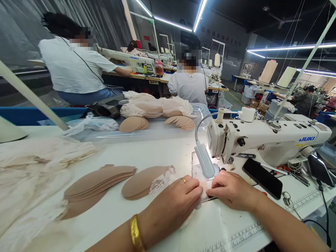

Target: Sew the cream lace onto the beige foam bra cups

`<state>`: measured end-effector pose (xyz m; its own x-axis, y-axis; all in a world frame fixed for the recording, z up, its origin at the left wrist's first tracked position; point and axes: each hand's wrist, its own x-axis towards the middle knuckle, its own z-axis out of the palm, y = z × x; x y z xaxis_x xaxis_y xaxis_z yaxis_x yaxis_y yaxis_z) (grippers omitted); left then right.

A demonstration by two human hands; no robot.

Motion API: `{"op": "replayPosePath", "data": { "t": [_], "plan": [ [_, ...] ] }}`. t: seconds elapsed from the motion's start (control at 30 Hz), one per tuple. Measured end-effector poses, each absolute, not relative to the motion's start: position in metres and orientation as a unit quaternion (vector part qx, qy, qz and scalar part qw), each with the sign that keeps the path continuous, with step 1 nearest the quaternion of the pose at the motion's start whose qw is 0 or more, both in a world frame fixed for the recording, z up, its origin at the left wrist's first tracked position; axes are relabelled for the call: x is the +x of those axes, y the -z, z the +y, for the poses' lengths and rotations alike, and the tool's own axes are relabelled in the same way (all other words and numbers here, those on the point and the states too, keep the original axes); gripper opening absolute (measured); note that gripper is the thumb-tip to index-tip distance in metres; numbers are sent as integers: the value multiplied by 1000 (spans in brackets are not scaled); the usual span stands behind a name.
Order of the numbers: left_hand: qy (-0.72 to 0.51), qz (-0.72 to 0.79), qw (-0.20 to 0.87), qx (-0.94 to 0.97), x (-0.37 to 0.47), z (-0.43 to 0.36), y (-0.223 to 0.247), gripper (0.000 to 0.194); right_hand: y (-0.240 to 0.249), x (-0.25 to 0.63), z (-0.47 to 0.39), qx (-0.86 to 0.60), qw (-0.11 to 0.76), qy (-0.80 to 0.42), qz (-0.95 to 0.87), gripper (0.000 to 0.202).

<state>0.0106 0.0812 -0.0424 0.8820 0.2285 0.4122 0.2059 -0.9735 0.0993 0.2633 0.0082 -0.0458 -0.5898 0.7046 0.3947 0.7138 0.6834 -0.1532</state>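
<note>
Just in front of the white sewing machine (267, 138), my left hand (175, 199) has its fingers bent together over a pale, thin piece of fabric (204, 191). My right hand (233, 190) sits close by on the other side, fingers curled at the same fabric near the needle area. Much of the fabric is hidden under both hands. Beside my left hand lies a stack of beige pads (139, 182) with white lace (163, 180) at its edge. A grey lamp head (204, 161) hangs over the needle plate.
More beige pads (97, 185) and cream fabric (23, 182) lie to the left. A black phone (262, 177), keys (288, 200) and tools are on the right. Behind are a clear tray (110, 136) with lace pieces and two seated people (76, 70).
</note>
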Motion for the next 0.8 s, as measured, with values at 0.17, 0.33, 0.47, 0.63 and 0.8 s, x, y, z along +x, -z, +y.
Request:
{"op": "replayPosePath", "data": {
  "t": [0.17,0.33,0.47,0.63,0.8],
  "plan": [
    [-251,100,18,963,14,81,47,27,46,263,8,-388,233,-1,-892,27],
    [-279,92,53,954,16,83,50,24,46,263,8,-380,248,-5,-891,28],
    [-309,77,82,944,16,85,51,20,45,261,9,-401,242,-17,-883,27],
    [-315,70,94,942,21,93,50,19,49,258,11,-436,233,-3,-869,23],
    [-320,48,76,943,29,109,54,24,54,259,14,-477,214,9,-853,22]
  ]
}}
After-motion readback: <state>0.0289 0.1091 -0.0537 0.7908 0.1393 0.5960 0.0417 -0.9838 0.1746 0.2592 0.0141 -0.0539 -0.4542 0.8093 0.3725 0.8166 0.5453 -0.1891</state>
